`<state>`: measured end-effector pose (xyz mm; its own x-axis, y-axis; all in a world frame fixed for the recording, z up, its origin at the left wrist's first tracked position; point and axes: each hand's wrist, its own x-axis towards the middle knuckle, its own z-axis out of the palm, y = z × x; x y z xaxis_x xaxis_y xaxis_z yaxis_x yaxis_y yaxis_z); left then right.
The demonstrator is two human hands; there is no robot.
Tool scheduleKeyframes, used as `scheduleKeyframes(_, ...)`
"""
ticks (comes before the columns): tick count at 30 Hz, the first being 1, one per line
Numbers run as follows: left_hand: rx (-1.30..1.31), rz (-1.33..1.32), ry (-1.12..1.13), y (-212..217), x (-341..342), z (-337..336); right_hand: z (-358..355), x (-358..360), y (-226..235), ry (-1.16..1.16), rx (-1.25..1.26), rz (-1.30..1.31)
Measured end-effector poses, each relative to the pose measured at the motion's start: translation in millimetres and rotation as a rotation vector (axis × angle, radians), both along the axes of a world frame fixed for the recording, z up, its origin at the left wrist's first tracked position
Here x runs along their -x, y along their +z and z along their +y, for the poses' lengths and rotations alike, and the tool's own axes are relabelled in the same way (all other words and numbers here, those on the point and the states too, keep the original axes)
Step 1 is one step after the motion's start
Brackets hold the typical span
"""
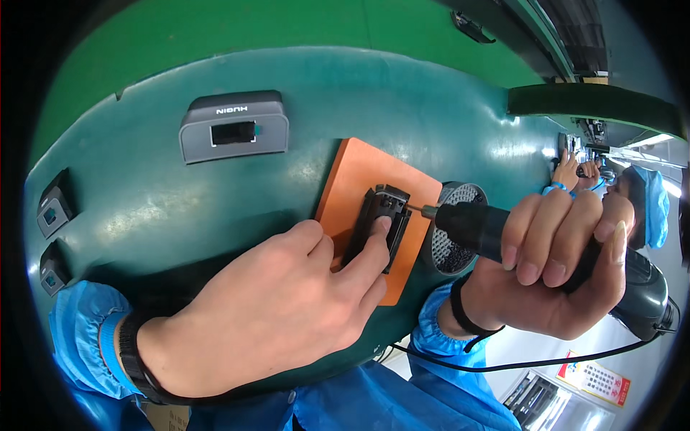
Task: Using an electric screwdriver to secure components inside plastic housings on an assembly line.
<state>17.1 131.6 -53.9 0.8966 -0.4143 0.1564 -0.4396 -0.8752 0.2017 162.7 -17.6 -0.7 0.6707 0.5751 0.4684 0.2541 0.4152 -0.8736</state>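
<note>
A small black plastic housing (376, 223) lies on an orange board (352, 176). My left hand (280, 302) grips it, the index finger pressed on its upper face and the other fingers curled along its left side. In my right hand (560, 258) is a black electric screwdriver (471, 226), held nearly level with the fingers wrapped round its body. The thin bit reaches the right side of the housing near its far end; whether a screw sits at the tip is too small to tell. A round perforated dish (458, 248) with small dark screws stands just right of the board.
A grey device with a small screen (234, 128) stands on the green table (158, 208), at the far left of the board. Two similar units (56, 205) are at the left edge. A black cable (517, 366) trails from the screwdriver. Another person (640, 201) works at the right.
</note>
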Motion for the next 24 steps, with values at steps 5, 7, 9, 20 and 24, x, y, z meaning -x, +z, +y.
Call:
scheduleKeyframes(5,-0.001,0.028,0.006,1,2,-3,0,2,-4,0.018,0.009,0.036)
scheduleKeyframes(7,0.002,0.025,0.01,0,3,-4,0,3,-7,0.015,0.019,0.039)
scheduleKeyframes(9,0.021,0.01,0.024,-2,3,-5,-1,3,-8,0.036,0.028,0.029)
scheduleKeyframes(20,0.043,-0.053,0.065,-5,-2,-9,13,5,-16,0.06,-0.02,-0.007)
scheduleKeyframes(24,0.045,-0.076,0.04,1,10,2,19,15,-22,0.032,0.035,-0.04)
